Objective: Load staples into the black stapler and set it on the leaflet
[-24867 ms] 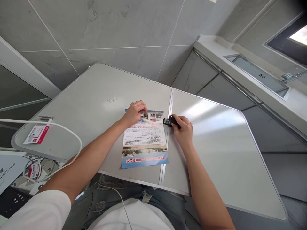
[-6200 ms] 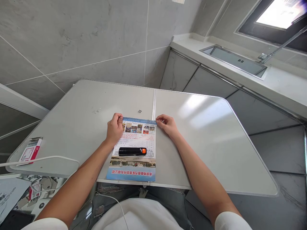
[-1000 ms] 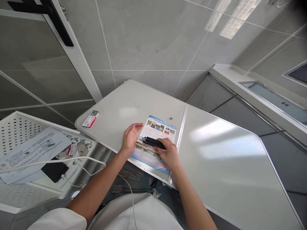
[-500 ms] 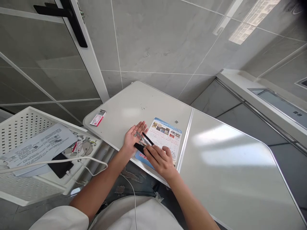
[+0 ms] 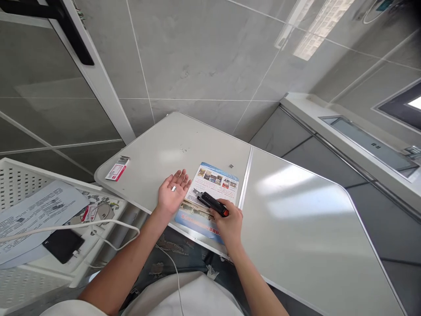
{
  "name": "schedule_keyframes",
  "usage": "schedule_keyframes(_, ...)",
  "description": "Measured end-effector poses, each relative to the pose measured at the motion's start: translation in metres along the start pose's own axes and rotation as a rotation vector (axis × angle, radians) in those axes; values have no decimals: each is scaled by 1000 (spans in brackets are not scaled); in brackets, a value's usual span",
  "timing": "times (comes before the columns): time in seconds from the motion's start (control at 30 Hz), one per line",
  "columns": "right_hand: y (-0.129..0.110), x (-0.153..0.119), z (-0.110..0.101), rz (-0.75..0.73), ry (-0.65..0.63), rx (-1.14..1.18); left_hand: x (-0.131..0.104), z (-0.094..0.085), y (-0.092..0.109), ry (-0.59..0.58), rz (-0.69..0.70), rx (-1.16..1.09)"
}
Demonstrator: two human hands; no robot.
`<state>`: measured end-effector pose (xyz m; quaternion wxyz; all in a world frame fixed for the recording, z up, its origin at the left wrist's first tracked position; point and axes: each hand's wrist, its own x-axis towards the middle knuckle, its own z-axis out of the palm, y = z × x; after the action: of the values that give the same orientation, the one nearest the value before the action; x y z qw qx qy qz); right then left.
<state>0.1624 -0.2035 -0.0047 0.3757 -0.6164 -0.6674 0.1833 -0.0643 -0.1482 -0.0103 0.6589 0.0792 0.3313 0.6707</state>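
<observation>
My left hand (image 5: 173,193) lies palm up with its fingers spread, and a small silvery-white piece (image 5: 173,188) rests on the palm. My right hand (image 5: 229,219) is wrapped round the end of a black-handled stapler-like tool (image 5: 213,203) with an orange spot. The tool's metal tip points toward my left hand, apart from it. Beneath the tool lies a printed leaflet (image 5: 217,186) with small pictures and a blue border, flat on the white table (image 5: 289,228).
At the table's left end is a red and white box (image 5: 117,170) with grey strips. Tiny bits (image 5: 184,149) and a small grey piece (image 5: 231,166) lie farther back. A perforated white rack (image 5: 24,173) at left holds papers, a black phone (image 5: 63,245) and cables.
My right hand has drawn the tool away from my left palm, and its two handles now lie together. The small piece shows on my open palm. The view has shifted right.
</observation>
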Motion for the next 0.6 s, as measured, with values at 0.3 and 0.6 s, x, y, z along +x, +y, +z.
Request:
schedule_keyframes(0.3,14,70,-44,-206,-154,-78,2,-1,-1,-5,11,-19)
schedule_keyframes(0.6,50,202,-5,4,-233,-403,1,6,0,33,-104,-355)
